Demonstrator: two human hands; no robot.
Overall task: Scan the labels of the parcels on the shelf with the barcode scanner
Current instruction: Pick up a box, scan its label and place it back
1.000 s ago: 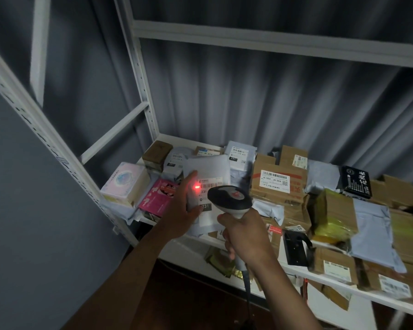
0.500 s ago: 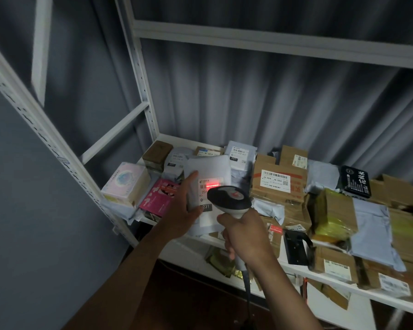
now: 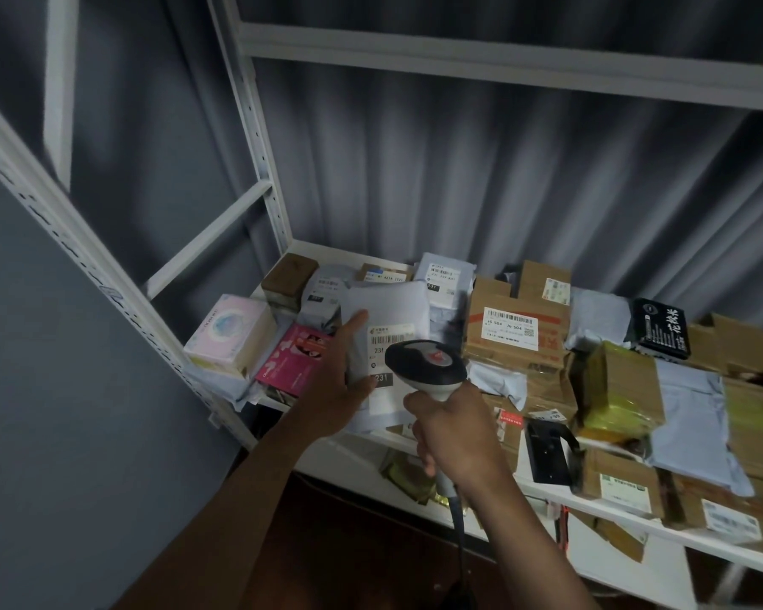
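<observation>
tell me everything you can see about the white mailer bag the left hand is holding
The white plastic mailer bag is flat, soft-looking and slightly creased, held tilted up above the front of the white metal shelf. A white shipping label on its face shows a barcode and the number 231, repeated in a dark box lower down. The left hand grips its left edge, thumb on the front. The grey handheld barcode scanner, held by the right hand, hides its lower right part. No red scan light shows on it.
</observation>
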